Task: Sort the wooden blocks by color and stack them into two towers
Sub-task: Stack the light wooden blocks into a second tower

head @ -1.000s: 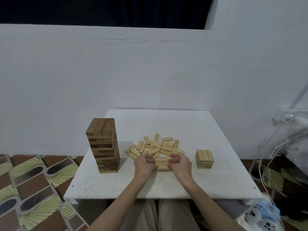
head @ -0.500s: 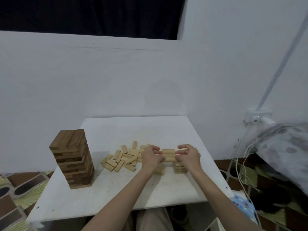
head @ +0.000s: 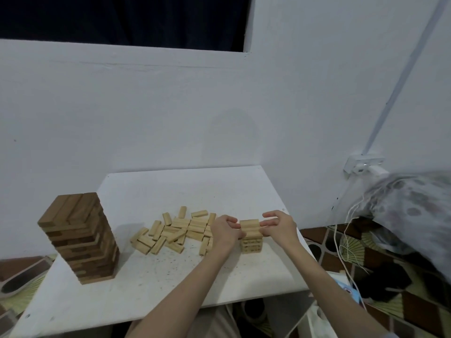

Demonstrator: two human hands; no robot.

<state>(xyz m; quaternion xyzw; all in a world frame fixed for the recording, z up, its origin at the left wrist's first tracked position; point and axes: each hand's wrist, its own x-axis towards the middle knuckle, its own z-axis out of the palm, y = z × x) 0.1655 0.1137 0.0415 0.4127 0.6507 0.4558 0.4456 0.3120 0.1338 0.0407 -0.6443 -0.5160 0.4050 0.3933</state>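
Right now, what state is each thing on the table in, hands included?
Dark tower: stacked tall, upright, untouched.
Light tower: short, upright, being built.
Layer of light blocks: held between both hands atop the light tower.
Loose light blocks: scattered flat, unsorted.
Left hand: gripping the layer.
Right hand: gripping the layer.

Two hands, left hand (head: 224, 234) and right hand (head: 280, 226), are pinching a row of light blocks (head: 249, 228) atop a short light tower (head: 251, 243) on a white table (head: 170, 276); a dark tower (head: 79, 237) is standing left.
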